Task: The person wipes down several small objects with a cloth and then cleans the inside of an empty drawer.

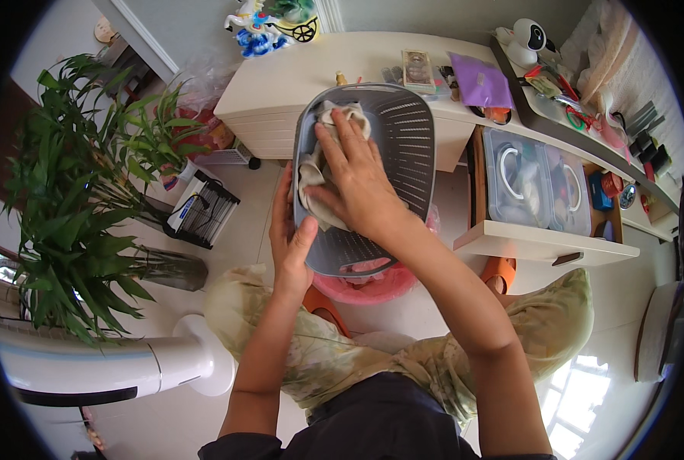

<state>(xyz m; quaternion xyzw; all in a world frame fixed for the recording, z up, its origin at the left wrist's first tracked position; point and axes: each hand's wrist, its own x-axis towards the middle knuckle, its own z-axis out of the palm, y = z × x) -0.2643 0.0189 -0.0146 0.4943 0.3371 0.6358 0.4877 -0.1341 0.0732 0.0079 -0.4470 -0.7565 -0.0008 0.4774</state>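
A grey plastic basket [402, 123] with slotted sides is tipped on its side above the floor, its inside facing me. My left hand [296, 253] grips the basket's left wall, with the thumb at the near side and fingers behind. Inside, my right hand [356, 172] presses a crumpled beige cloth [316, 175] against that left wall, fingers spread over it. Part of the cloth is hidden under my palm. Below the basket, between my feet, stands a pink bin [353, 290] with a pink plastic liner; its contents are mostly hidden.
Behind the basket is a cream desk [296, 72] bearing banknotes [417, 69] and a purple pouch [480, 80]. An open drawer [549, 244] holds clear lidded boxes [517, 178]. Leafy plants in glass vases [175, 269] and a white appliance [106, 362] stand at left.
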